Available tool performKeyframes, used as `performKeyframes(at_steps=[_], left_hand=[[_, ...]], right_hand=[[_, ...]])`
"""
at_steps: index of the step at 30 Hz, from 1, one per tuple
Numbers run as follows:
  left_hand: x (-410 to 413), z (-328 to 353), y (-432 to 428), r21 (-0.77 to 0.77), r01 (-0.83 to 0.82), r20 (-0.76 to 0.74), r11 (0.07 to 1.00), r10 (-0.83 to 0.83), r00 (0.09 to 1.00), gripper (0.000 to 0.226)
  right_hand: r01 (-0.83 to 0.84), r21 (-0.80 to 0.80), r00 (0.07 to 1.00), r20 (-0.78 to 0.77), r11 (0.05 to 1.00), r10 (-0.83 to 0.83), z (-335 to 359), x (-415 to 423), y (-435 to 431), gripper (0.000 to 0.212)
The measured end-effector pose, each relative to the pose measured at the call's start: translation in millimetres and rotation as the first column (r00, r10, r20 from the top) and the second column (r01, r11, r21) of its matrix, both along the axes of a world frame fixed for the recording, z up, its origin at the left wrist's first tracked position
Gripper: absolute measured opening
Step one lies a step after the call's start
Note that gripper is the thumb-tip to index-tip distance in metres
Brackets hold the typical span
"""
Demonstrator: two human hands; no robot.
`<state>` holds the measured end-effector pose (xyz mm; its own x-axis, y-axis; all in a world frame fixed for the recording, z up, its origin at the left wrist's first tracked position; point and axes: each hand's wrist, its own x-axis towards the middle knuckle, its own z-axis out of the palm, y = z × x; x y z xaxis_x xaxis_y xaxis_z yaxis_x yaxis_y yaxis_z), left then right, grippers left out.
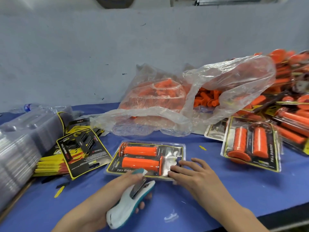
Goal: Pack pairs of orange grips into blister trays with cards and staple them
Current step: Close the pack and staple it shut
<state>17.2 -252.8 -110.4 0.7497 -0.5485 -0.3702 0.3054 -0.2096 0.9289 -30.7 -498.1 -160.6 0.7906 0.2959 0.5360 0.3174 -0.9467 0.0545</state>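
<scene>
centre of blue table [234, 190]: one blister tray [183, 148], flat, long side towards the person. inside it two orange grips [140, 150], side by side, running left to right. flanged ends opposed: far grip's flange at left, near grip's at right. black-and-yellow card [117, 166] behind them in the tray, print upside-up towards the near edge.

left hand [122, 183] gripping a white-and-teal stapler [132, 196], fingers curled under its base. stapler mouth parted, metal strip visible, nose at the tray's near edge. touching it or only over it: cannot tell.

right hand [192, 173] flat on the tray's right end, fingers straight and spread, pressing on the clear plastic, nothing held.

around it:
- left, just beside the tray: fanned stack of cards [83, 148]
- far left: tall stack of empty clear trays [20, 139], water bottle [28, 108] behind it, lying down
- behind the tray: two clear plastic bags [225, 84] of loose orange grips, mouths open
- right: heap of finished packs [250, 144], nearest one tilted against the rest
- yellow scraps [58, 191] on the cloth, near left
</scene>
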Motion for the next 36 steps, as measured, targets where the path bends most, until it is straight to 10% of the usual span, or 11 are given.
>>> performKeyframes(at_steps=[18,26,36], left_hand=[[-12,-19,-37,0.073,0.086,0.102,0.994,-0.093,0.99,0.069],[-19,-17,-47,-0.104,-0.065,-0.183,0.992,0.045,0.982,0.066],[-17,-14,-63,-0.193,-0.133,-0.216,0.972,0.09,0.972,0.048]], right_hand=[[0.007,0.186,1.0,-0.016,0.983,-0.004,0,1,-1,0.06],[-0.08,0.124,0.986,0.156,0.989,0.06,-5,1,-5,0.012],[-0.123,0.111,0.964,0.248,0.986,0.092,-12,7,-3,0.014]])
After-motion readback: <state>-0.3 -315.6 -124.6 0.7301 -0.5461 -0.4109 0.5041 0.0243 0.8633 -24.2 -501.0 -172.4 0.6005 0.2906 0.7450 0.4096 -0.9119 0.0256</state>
